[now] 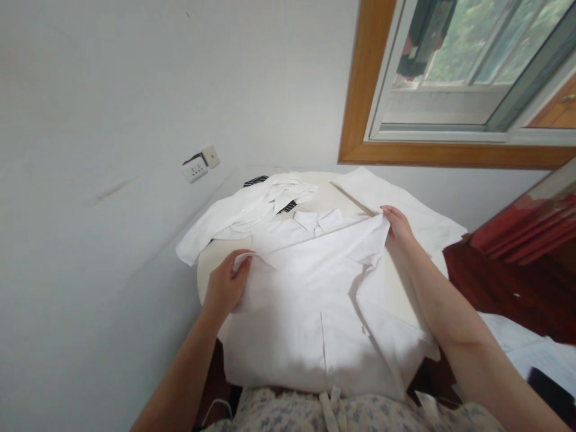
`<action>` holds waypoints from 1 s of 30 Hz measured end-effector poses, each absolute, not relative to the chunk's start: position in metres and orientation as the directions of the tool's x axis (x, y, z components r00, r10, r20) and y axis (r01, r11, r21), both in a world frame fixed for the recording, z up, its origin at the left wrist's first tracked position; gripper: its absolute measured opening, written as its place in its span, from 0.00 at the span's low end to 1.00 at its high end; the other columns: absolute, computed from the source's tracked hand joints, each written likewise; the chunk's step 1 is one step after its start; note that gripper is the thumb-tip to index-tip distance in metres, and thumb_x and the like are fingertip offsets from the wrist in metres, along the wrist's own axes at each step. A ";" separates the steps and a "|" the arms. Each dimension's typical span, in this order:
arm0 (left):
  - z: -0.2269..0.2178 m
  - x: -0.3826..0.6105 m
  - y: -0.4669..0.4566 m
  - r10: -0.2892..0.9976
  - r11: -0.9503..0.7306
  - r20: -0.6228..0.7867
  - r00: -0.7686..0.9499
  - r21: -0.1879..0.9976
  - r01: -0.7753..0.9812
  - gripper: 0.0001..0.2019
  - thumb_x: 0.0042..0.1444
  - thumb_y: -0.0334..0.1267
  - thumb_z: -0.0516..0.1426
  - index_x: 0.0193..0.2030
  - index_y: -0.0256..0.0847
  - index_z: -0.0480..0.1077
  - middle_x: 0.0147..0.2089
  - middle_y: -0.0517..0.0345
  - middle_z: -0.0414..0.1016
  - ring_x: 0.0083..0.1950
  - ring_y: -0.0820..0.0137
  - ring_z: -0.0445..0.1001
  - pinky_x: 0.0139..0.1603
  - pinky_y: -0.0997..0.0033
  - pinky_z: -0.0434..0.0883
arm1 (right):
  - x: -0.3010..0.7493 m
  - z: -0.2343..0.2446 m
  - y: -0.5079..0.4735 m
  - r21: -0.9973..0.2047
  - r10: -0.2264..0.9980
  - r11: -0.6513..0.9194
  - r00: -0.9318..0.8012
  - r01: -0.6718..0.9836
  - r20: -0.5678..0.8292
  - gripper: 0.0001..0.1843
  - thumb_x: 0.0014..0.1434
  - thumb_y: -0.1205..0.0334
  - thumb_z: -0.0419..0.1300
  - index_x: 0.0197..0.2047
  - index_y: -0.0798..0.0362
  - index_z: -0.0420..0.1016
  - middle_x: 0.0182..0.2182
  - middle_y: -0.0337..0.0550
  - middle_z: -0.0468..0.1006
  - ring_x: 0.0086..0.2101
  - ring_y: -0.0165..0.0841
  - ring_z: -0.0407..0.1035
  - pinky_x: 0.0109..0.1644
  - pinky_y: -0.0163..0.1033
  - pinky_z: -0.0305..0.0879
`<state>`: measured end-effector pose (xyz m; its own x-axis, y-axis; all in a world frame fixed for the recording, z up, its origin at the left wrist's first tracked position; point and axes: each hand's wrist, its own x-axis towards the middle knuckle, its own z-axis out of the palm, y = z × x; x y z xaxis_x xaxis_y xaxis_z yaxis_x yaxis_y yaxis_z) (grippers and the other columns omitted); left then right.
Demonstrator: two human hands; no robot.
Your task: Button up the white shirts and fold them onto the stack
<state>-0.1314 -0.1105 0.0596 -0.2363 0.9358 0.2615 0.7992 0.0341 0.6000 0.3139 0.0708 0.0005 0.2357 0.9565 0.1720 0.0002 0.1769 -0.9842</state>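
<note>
A white shirt (288, 300) is spread over a round cream table (407, 288), its lower part reaching the near edge by my body. My left hand (228, 279) is closed on a folded edge of the shirt at the left. At the right, my right hand (396, 227) pinches a corner of the same fabric, and the edge between both hands is stretched taut and slightly raised. A collar (315, 222) shows just beyond that edge; I cannot tell whether it belongs to the held shirt.
Another white garment (243, 210) lies crumpled at the back left, with black striped cloth (288, 207) under it. White fabric (396, 201) covers the back right. A wall with a socket (195, 170) stands left, a wood-framed window (353, 120) right. Papers (535, 348) lie low at right.
</note>
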 end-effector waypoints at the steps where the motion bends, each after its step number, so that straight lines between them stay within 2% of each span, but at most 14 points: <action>1: 0.063 -0.134 -0.112 0.930 0.038 0.267 -0.251 0.610 0.792 0.17 0.57 0.50 0.51 0.46 0.45 0.73 0.27 0.62 0.72 0.25 0.69 0.67 0.31 0.73 0.65 | 0.314 0.002 0.070 -0.988 0.965 0.155 0.216 -0.014 0.148 0.21 0.46 0.44 0.63 0.38 0.49 0.69 0.23 0.38 0.72 0.24 0.33 0.68 0.29 0.39 0.66; 4: 0.070 -0.142 -0.117 0.918 0.033 0.279 -0.282 0.655 0.755 0.15 0.56 0.49 0.52 0.44 0.45 0.72 0.35 0.58 0.76 0.35 0.64 0.73 0.37 0.70 0.68 | 0.314 0.002 0.070 -0.994 0.981 0.109 0.164 -0.029 0.103 0.24 0.44 0.41 0.64 0.37 0.48 0.67 0.22 0.36 0.71 0.24 0.34 0.68 0.29 0.40 0.66; 6: 0.071 -0.145 -0.119 0.917 0.038 0.270 -0.294 0.674 0.738 0.14 0.55 0.48 0.52 0.43 0.46 0.72 0.36 0.58 0.76 0.38 0.63 0.74 0.40 0.69 0.69 | 0.313 0.000 0.072 -0.994 0.982 0.108 0.154 0.012 0.109 0.25 0.44 0.39 0.63 0.35 0.49 0.66 0.23 0.36 0.70 0.24 0.34 0.68 0.30 0.41 0.67; 10: 0.070 -0.145 -0.121 0.921 0.060 0.250 -0.297 0.665 0.745 0.15 0.56 0.49 0.51 0.44 0.46 0.72 0.34 0.59 0.75 0.35 0.63 0.73 0.36 0.69 0.68 | 0.309 0.003 0.069 -0.916 0.963 0.168 0.137 0.364 0.231 0.22 0.49 0.39 0.59 0.34 0.51 0.69 0.23 0.40 0.72 0.28 0.37 0.68 0.35 0.44 0.67; 13: 0.067 -0.140 -0.119 0.930 0.081 0.227 -0.289 0.640 0.764 0.16 0.57 0.49 0.50 0.46 0.46 0.71 0.29 0.61 0.71 0.31 0.65 0.71 0.32 0.71 0.65 | 0.305 0.018 0.044 -0.697 0.904 0.316 0.019 0.643 0.427 0.16 0.53 0.48 0.59 0.37 0.52 0.73 0.33 0.48 0.75 0.40 0.42 0.69 0.46 0.47 0.65; 14: 0.066 -0.138 -0.118 0.932 0.084 0.223 -0.285 0.633 0.770 0.16 0.57 0.49 0.50 0.46 0.46 0.71 0.27 0.62 0.70 0.29 0.66 0.70 0.30 0.72 0.64 | 0.303 0.025 0.030 -0.559 0.861 0.381 -0.062 0.737 0.505 0.14 0.55 0.51 0.58 0.39 0.52 0.73 0.38 0.51 0.75 0.44 0.43 0.68 0.49 0.47 0.63; 15: 0.065 -0.137 -0.117 0.934 0.082 0.223 -0.280 0.627 0.775 0.16 0.57 0.49 0.50 0.46 0.46 0.71 0.25 0.63 0.68 0.27 0.67 0.68 0.29 0.72 0.63 | 0.300 0.031 0.015 -0.435 0.842 0.405 -0.142 0.804 0.521 0.12 0.57 0.53 0.56 0.38 0.52 0.73 0.39 0.51 0.75 0.44 0.43 0.68 0.49 0.47 0.62; 16: 0.064 -0.136 -0.116 0.936 0.078 0.225 -0.273 0.621 0.780 0.16 0.57 0.49 0.50 0.46 0.46 0.71 0.24 0.64 0.66 0.26 0.68 0.67 0.29 0.72 0.62 | 0.297 0.037 0.000 -0.341 0.849 0.411 -0.218 0.846 0.482 0.10 0.59 0.55 0.55 0.36 0.51 0.73 0.36 0.50 0.76 0.42 0.41 0.68 0.48 0.45 0.62; 18: 0.061 -0.134 -0.113 0.940 0.070 0.224 -0.258 0.613 0.787 0.16 0.57 0.49 0.50 0.46 0.46 0.72 0.22 0.65 0.63 0.23 0.69 0.63 0.27 0.73 0.60 | 0.288 0.043 -0.028 -0.229 0.888 0.421 -0.347 0.878 0.302 0.11 0.60 0.54 0.56 0.31 0.50 0.72 0.30 0.45 0.76 0.34 0.37 0.69 0.40 0.41 0.61; 21: 0.057 -0.132 -0.110 0.946 0.063 0.216 -0.242 0.609 0.791 0.16 0.57 0.49 0.50 0.45 0.46 0.72 0.19 0.67 0.59 0.21 0.70 0.61 0.26 0.73 0.59 | 0.274 0.041 -0.053 -0.064 0.917 0.387 -0.377 0.920 0.129 0.13 0.57 0.48 0.60 0.31 0.49 0.72 0.31 0.45 0.78 0.35 0.39 0.70 0.38 0.40 0.57; 25: 0.051 -0.126 -0.107 0.955 0.054 0.199 -0.219 0.611 0.790 0.16 0.57 0.48 0.50 0.45 0.46 0.72 0.18 0.67 0.57 0.20 0.70 0.60 0.25 0.73 0.58 | 0.265 0.036 -0.061 0.088 0.933 0.351 -0.356 0.932 0.051 0.11 0.55 0.54 0.62 0.40 0.50 0.73 0.37 0.49 0.79 0.40 0.43 0.70 0.40 0.42 0.56; 30: 0.042 -0.117 -0.107 0.968 0.024 0.181 -0.174 0.621 0.783 0.16 0.57 0.48 0.50 0.45 0.45 0.72 0.20 0.66 0.62 0.21 0.70 0.62 0.26 0.73 0.59 | 0.278 0.042 -0.067 0.163 0.939 0.343 -0.344 0.925 -0.024 0.07 0.54 0.66 0.58 0.38 0.51 0.72 0.34 0.49 0.79 0.39 0.42 0.71 0.39 0.42 0.54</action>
<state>-0.1172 -0.1069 0.0420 -0.1742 0.9678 0.1814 0.7831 0.0245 0.6214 0.2785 -0.0666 0.0425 -0.3438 0.9387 -0.0240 0.9251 0.3430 0.1629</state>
